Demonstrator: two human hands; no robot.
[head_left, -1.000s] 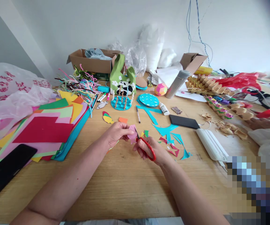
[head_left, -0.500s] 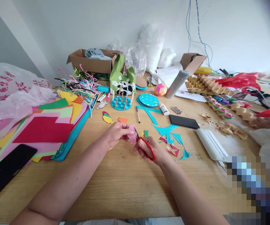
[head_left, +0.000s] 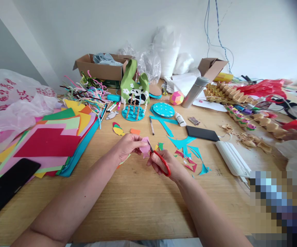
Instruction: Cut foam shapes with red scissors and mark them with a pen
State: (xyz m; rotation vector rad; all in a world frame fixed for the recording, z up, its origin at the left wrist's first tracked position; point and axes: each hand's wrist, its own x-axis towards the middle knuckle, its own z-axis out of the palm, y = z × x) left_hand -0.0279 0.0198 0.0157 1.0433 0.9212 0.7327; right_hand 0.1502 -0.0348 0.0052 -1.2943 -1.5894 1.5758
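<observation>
My left hand [head_left: 128,144] pinches a small pink foam piece [head_left: 145,146] just above the wooden table [head_left: 138,199]. My right hand [head_left: 169,164] grips red-handled scissors [head_left: 161,162], fingers through the loops, with the blades reaching up into the pink piece. Teal and red offcuts [head_left: 189,154] lie scattered right of my right hand. A small green and yellow scrap [head_left: 160,146] sits just beyond the scissors.
A stack of coloured foam sheets [head_left: 53,140] and a black phone [head_left: 6,187] lie at the left. Pipe cleaners [head_left: 86,91], a green panda bag [head_left: 135,85], teal discs [head_left: 163,110], a steel flask [head_left: 196,92], a black case [head_left: 202,133] and cardboard boxes [head_left: 102,68] fill the back. Another person's hand [head_left: 296,134] rests at the right edge.
My hands hold nearly the same pose; the scissors and the pink piece shift only slightly. The other person's hand at the right edge has drawn back a little.
</observation>
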